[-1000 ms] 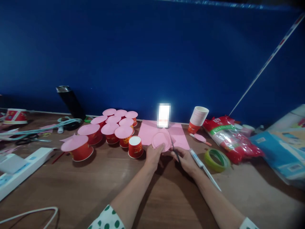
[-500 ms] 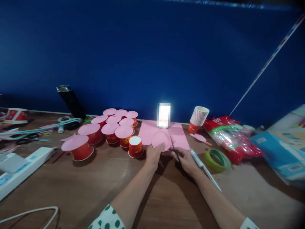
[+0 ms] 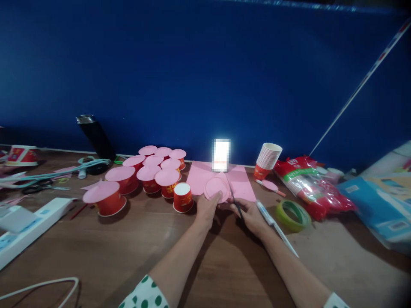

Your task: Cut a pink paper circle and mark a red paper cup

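My left hand point(image 3: 207, 209) is closed on a piece of pink paper point(image 3: 215, 188) with a round outline, the thumb lying on top near its lower edge. To its right, my right hand point(image 3: 250, 214) is closed around dark-handled scissors point(image 3: 236, 204), whose blades point up beside the paper's right edge. A larger pink sheet point(image 3: 195, 175) lies flat behind both hands. Just left of my left hand stands a red paper cup point(image 3: 183, 200) with a white top. Further left are several red cups topped with pink paper discs point(image 3: 102, 192).
On the right lie a cup stack point(image 3: 268, 159), a roll of green tape point(image 3: 293, 216), a white pen-like tool point(image 3: 276, 229), a red plastic bag point(image 3: 313, 186) and a blue packet point(image 3: 379, 209). On the left are a power strip point(image 3: 38, 222), cables and a black bottle point(image 3: 96, 137). A blue wall rises behind.
The pink paper in my left hand has shifted very slightly. Both hands stay in nearly the same place, and nothing else has visibly moved.
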`<action>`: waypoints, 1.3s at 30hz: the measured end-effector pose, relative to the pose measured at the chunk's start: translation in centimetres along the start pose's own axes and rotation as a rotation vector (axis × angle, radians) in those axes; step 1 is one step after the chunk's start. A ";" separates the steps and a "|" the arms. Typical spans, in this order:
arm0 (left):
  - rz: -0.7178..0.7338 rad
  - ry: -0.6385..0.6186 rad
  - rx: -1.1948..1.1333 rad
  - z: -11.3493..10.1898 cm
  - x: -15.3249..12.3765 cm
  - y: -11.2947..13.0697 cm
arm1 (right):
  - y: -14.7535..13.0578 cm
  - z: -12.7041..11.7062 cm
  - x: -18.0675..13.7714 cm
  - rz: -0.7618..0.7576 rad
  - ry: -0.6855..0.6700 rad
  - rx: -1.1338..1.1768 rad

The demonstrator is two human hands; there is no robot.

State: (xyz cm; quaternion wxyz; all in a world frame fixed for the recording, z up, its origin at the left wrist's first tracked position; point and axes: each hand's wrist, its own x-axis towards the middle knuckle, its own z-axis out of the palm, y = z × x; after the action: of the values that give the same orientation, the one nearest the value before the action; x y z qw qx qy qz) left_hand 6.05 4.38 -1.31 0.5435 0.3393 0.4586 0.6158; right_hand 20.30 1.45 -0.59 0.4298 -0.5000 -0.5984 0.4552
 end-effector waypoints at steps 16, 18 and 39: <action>0.015 -0.019 0.087 -0.1 0.1 -0.3 | -0.7 0.2 -0.1 -0.008 0.011 0.030; 0.012 -0.018 0.082 -0.1 0.1 -0.5 | -0.6 0.2 -0.1 -0.009 0.017 0.027; -0.015 -0.028 0.039 -0.1 0.0 -0.2 | -0.7 0.2 -0.1 -0.021 0.031 0.007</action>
State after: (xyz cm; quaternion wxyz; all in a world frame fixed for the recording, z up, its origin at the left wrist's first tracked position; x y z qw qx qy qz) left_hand 6.09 4.34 -1.54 0.5479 0.3548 0.4654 0.5978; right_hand 19.92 1.26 0.08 0.4454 -0.4994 -0.5952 0.4449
